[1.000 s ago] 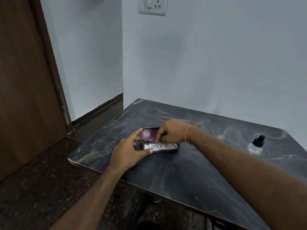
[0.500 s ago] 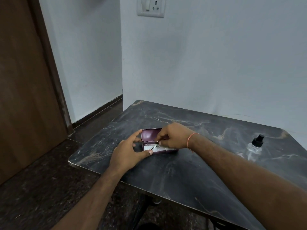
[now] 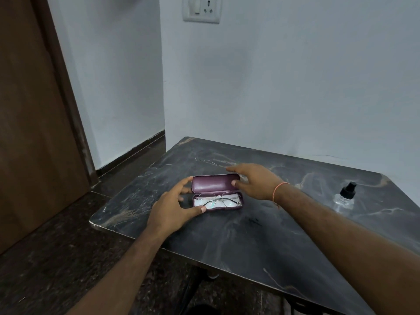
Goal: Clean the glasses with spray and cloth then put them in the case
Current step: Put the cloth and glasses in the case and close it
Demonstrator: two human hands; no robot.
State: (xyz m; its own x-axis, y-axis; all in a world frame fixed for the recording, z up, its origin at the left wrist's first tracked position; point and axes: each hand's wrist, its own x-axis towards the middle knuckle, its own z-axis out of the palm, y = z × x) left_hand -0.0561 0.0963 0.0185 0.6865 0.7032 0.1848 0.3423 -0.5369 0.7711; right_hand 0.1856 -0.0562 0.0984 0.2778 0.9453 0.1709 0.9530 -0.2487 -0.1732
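A maroon glasses case [image 3: 214, 183] lies open on the dark marble table [image 3: 250, 235], lid tilted up at the back. Thin metal-framed glasses [image 3: 219, 199] lie folded in its lower half on a white cloth [image 3: 221, 204]. My left hand [image 3: 175, 206] holds the case's left end, thumb on the front edge and fingers at the lid's corner. To the right of the lid my right hand [image 3: 254, 181] spreads its fingers, the thumb tip beside the lid's right end and the fingers reaching behind it. It holds nothing.
A small clear spray bottle [image 3: 345, 197] with a black cap stands at the table's right side. The table sits in a corner against light walls, with a wall socket [image 3: 201, 9] above. A brown door [image 3: 34, 121] is at the left, beyond dark floor.
My right hand has lifted off the glasses and moved right and back to the lid's right end. The glasses now lie uncovered in the case. My left hand has stayed at the case's left end.
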